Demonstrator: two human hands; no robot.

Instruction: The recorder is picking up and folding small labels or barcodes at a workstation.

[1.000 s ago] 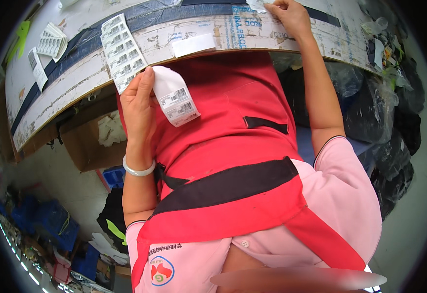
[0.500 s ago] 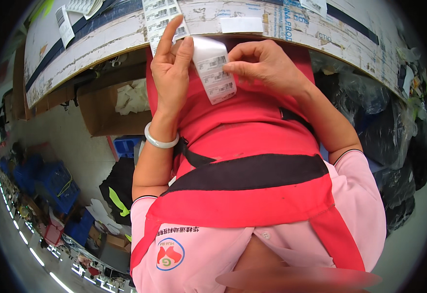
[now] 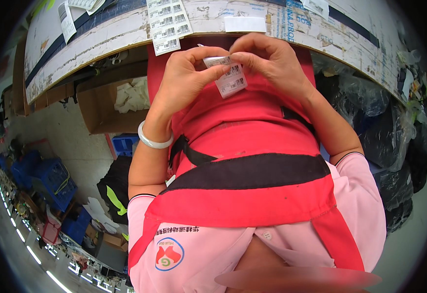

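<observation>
Label strip (image 3: 232,86), white with printed labels, sits between the two hands, in front of the red apron (image 3: 252,200) and just off the table's near edge. From left hand (image 3: 186,75) it lies toward 3 o'clock; from right hand (image 3: 272,61), toward 8. Long axis runs roughly 11 to 5, lower end free, pointing at 5. Both hands are right at it, neither clearly nearer: left thumb laps over its left side, right fingertips sit at its upper right edge. Left hand pinches the strip, thumb in front, fingers mostly behind. Right hand has thumb and forefinger drawn close together; can't tell if they grip paper or just meet at the edge. White bangle (image 3: 156,136) on left wrist. Surface: worn whitish table (image 3: 111,44) across 11 to 2, paint chipped, dark band along it. On it, label sheet (image 3: 168,22) at 11 from the hands, lower end hanging past the edge; blank white slip (image 3: 245,24) at 12, near the edge; small label piece (image 3: 316,7) toward 1; another label slip (image 3: 67,23) at 10, well apart. Room: open cardboard box (image 3: 94,110) at 8 from the hands, crumpled pale paper (image 3: 131,95) inside; blue crate (image 3: 54,180) further out that way, on a cluttered side; black plastic bags (image 3: 394,185) piled at 4. Far left rim too small to sort out.
</observation>
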